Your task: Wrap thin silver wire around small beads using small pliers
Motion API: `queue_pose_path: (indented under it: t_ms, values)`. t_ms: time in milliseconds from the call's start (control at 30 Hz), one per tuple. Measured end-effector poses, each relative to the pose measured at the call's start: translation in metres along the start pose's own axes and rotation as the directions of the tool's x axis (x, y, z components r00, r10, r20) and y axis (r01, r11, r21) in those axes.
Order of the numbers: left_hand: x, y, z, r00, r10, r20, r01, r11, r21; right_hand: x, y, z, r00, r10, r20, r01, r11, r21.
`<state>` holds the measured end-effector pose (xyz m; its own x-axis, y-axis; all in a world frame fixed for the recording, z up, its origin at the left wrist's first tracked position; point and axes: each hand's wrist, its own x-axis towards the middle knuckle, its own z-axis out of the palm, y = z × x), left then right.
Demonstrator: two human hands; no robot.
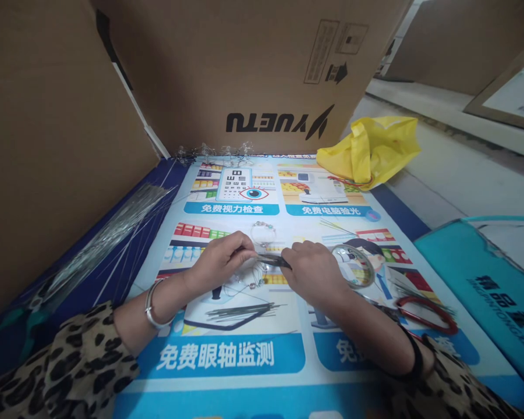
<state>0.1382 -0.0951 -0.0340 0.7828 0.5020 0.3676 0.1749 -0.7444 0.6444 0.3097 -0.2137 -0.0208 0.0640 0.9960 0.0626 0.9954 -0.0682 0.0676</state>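
Note:
My left hand (pixel 225 262) is closed, thumb and fingertips pinched at a thin beaded wire (pixel 252 285). Clear beads sit on its loops, above and below the fingertips. In my closed right hand (pixel 314 273) is a narrow dark metal tool (pixel 273 260), which looks like slim pliers. Its tip points left and meets the left fingertips; most of its handle is hidden in the palm. Below the hands lies a small bundle of thin dark green wires (pixel 242 312). Just right of my right hand is a round clear roll (pixel 353 266), perhaps tape.
Silvery wires (pixel 113 233) and a green-handled cutting tool (pixel 35 314) lie at left. Finished-looking beaded wire pieces (pixel 218 154) rest by the cardboard box (pixel 253 70). A yellow bag (pixel 375 151), red-handled scissors (pixel 432 314) and a teal bag (pixel 480 291) are at right.

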Motion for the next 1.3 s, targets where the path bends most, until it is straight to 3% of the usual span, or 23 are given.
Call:
queue_pose_path:
  t_ms: [600,1000,1100,1200,1300]
  values:
    - [-0.0009,-0.0024,-0.0016,0.986,0.165,0.009,-0.165,0.982,0.09,-0.0007,-0.0017,-0.002,1.0,-0.012,0.008,0.012,1.0,0.014]
    - [-0.001,-0.0014,-0.0034,0.968,0.25,0.005,-0.25,0.966,0.068,-0.0003,-0.0015,-0.0041,0.996,-0.013,0.084,0.01,0.999,0.042]
    - [-0.0009,0.0,-0.0038,0.979,0.202,0.015,-0.202,0.979,0.036,0.0006,-0.0006,-0.0054,0.996,-0.011,0.093,0.007,0.999,0.051]
    - [0.0005,0.0031,-0.0038,0.999,0.041,0.02,-0.04,0.998,-0.05,0.0011,-0.0008,-0.0071,0.993,0.005,0.12,-0.013,0.998,0.063]
    - [0.0029,0.006,-0.0025,0.99,-0.122,0.073,0.135,0.969,-0.208,0.0009,-0.002,-0.008,0.988,0.039,0.148,-0.05,0.996,0.07]
